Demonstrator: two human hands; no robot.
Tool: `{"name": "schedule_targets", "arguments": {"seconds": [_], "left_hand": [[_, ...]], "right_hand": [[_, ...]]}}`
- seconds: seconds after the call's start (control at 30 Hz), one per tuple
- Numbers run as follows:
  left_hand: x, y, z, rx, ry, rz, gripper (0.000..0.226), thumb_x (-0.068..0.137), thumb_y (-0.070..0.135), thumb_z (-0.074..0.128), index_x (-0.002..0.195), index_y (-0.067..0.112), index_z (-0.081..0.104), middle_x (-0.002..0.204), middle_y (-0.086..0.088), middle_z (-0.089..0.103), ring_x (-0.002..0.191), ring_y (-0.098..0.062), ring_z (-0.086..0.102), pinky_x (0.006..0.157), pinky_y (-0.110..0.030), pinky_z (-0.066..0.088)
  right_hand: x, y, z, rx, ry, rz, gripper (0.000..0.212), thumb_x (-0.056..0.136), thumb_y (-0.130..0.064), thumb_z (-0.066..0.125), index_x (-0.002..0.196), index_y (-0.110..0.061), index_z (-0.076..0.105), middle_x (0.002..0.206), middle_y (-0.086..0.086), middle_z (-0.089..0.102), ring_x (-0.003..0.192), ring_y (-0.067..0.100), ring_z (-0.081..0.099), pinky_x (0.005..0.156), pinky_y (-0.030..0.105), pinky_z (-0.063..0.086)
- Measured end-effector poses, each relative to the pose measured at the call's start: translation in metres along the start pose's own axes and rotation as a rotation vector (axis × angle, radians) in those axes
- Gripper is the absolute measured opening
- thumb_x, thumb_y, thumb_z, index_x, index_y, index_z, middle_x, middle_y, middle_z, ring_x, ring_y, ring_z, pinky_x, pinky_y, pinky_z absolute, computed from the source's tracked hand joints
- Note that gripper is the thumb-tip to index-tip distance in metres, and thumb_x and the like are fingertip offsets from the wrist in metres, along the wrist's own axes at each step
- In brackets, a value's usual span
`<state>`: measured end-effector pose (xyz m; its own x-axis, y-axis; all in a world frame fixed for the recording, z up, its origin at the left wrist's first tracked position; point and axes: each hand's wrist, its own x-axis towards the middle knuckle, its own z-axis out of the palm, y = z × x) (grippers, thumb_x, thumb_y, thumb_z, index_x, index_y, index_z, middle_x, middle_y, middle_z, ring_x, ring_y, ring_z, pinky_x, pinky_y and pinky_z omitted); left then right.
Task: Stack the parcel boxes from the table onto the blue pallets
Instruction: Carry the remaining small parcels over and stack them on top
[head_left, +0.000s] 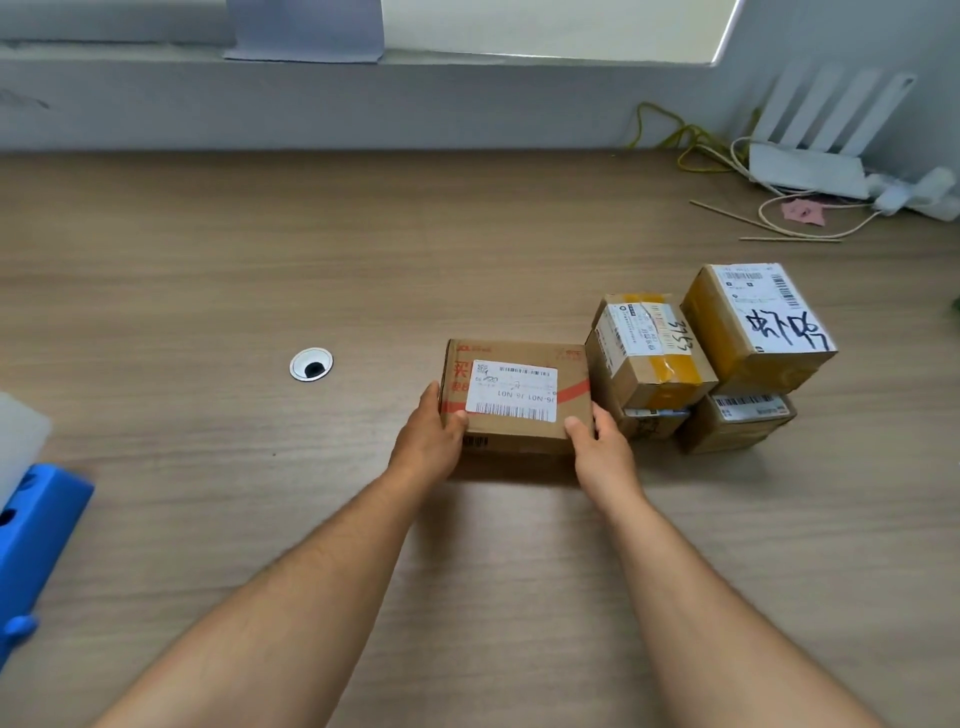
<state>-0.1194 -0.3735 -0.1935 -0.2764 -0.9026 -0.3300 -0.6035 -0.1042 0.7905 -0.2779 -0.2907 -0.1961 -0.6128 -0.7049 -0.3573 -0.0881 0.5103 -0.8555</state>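
Held parcel: I read a flat labelled parcel box, cardboard with a white shipping label and red print on top, low on the bench, centre-right in my feed. I cannot tell whether its underside touches the surface.
Left hand: the left hand grips the box's near left corner, thumb on the top edge, fingers curled along the left side.
Right hand: the right hand grips the near right corner the same way, thumb on top, the rest wrapped down the right side.
Neighbouring parcels: just right of the held box, a taped box and a handwritten box each sit on one of two lower boxes.
Pallet: a blue pallet shows at the left edge, well apart from the parcels.
Bench fittings: a round cable grommet lies left of the held box.
Far right corner: a white router, a yellow cable and a pink paper scrap.
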Motion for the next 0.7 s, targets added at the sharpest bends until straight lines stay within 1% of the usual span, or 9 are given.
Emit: {"name": "schedule_targets", "arguments": {"seconds": [0.1, 0.17, 0.27, 0.4, 0.47, 0.57, 0.6, 0.63, 0.7], "left_hand": [[-0.009, -0.003, 0.000, -0.052, -0.007, 0.050, 0.055, 0.099, 0.016, 0.043, 0.149, 0.022, 0.021, 0.143, 0.003, 0.042, 0.129, -0.018, 0.041, 0.100, -0.025, 0.032], [-0.017, -0.007, -0.001, -0.082, -0.009, 0.048, 0.062, 0.096, 0.011, 0.046, 0.150, 0.024, 0.018, 0.145, 0.002, 0.040, 0.130, -0.017, 0.041, 0.109, -0.030, 0.032], [-0.032, -0.012, -0.004, -0.144, 0.012, 0.034, 0.068, 0.091, 0.005, 0.047, 0.150, 0.027, 0.020, 0.141, 0.001, 0.047, 0.125, -0.016, 0.047, 0.109, -0.038, 0.036], [-0.057, -0.008, -0.015, -0.181, 0.054, 0.067, 0.065, 0.091, 0.006, 0.046, 0.148, 0.029, 0.025, 0.138, 0.004, 0.048, 0.123, -0.015, 0.048, 0.108, -0.036, 0.037], [-0.073, -0.004, -0.020, -0.193, 0.064, 0.093, 0.062, 0.092, 0.006, 0.046, 0.147, 0.029, 0.028, 0.135, 0.006, 0.051, 0.121, -0.014, 0.049, 0.106, -0.034, 0.038], [-0.106, 0.003, -0.024, -0.215, 0.087, 0.128, 0.059, 0.092, 0.007, 0.046, 0.144, 0.034, 0.033, 0.127, 0.009, 0.055, 0.116, -0.012, 0.052, 0.100, -0.030, 0.041], [-0.113, 0.004, -0.025, -0.222, 0.094, 0.140, 0.059, 0.092, 0.007, 0.046, 0.142, 0.037, 0.035, 0.125, 0.011, 0.056, 0.114, -0.011, 0.053, 0.096, -0.028, 0.042], [-0.123, 0.006, -0.026, -0.226, 0.101, 0.155, 0.059, 0.092, 0.007, 0.046, 0.139, 0.040, 0.036, 0.122, 0.013, 0.057, 0.111, -0.010, 0.054, 0.094, -0.027, 0.042], [-0.145, 0.010, -0.028, -0.229, 0.115, 0.197, 0.058, 0.091, 0.006, 0.047, 0.132, 0.046, 0.037, 0.116, 0.018, 0.058, 0.106, -0.008, 0.056, 0.088, -0.024, 0.043]], "right_hand": [[-0.004, 0.000, -0.003, 0.110, -0.029, 0.008, 0.049, 0.097, -0.017, 0.051, 0.144, -0.022, 0.038, 0.136, 0.002, 0.052, 0.110, 0.011, 0.046, 0.089, 0.027, 0.040], [-0.010, 0.003, -0.005, 0.165, -0.038, -0.010, 0.061, 0.090, -0.008, 0.058, 0.144, -0.026, 0.036, 0.136, 0.001, 0.051, 0.114, 0.012, 0.047, 0.096, 0.030, 0.043], [-0.022, 0.006, -0.010, 0.237, -0.074, -0.042, 0.071, 0.085, -0.001, 0.062, 0.142, -0.033, 0.036, 0.128, 0.000, 0.054, 0.112, 0.013, 0.050, 0.100, 0.039, 0.048], [-0.042, 0.007, -0.021, 0.293, -0.139, -0.099, 0.074, 0.083, -0.001, 0.063, 0.142, -0.034, 0.036, 0.110, -0.008, 0.060, 0.100, 0.006, 0.058, 0.091, 0.032, 0.051], [-0.055, 0.008, -0.029, 0.298, -0.167, -0.133, 0.078, 0.081, -0.004, 0.065, 0.145, -0.035, 0.033, 0.109, -0.011, 0.063, 0.101, 0.007, 0.062, 0.094, 0.035, 0.052], [-0.084, 0.005, -0.047, 0.263, -0.218, -0.198, 0.077, 0.086, 0.000, 0.061, 0.147, -0.035, 0.028, 0.108, -0.016, 0.061, 0.094, -0.008, 0.062, 0.083, 0.018, 0.051], [-0.090, 0.005, -0.052, 0.245, -0.224, -0.222, 0.077, 0.087, -0.001, 0.061, 0.147, -0.036, 0.027, 0.109, -0.017, 0.060, 0.095, -0.008, 0.061, 0.082, 0.017, 0.050], [-0.098, 0.005, -0.058, 0.223, -0.221, -0.243, 0.077, 0.087, -0.003, 0.062, 0.146, -0.039, 0.027, 0.111, -0.015, 0.060, 0.099, -0.005, 0.059, 0.086, 0.019, 0.049], [-0.116, 0.004, -0.070, 0.197, -0.214, -0.277, 0.078, 0.086, -0.006, 0.065, 0.144, -0.044, 0.028, 0.117, -0.009, 0.060, 0.106, 0.001, 0.056, 0.097, 0.033, 0.048]]}}
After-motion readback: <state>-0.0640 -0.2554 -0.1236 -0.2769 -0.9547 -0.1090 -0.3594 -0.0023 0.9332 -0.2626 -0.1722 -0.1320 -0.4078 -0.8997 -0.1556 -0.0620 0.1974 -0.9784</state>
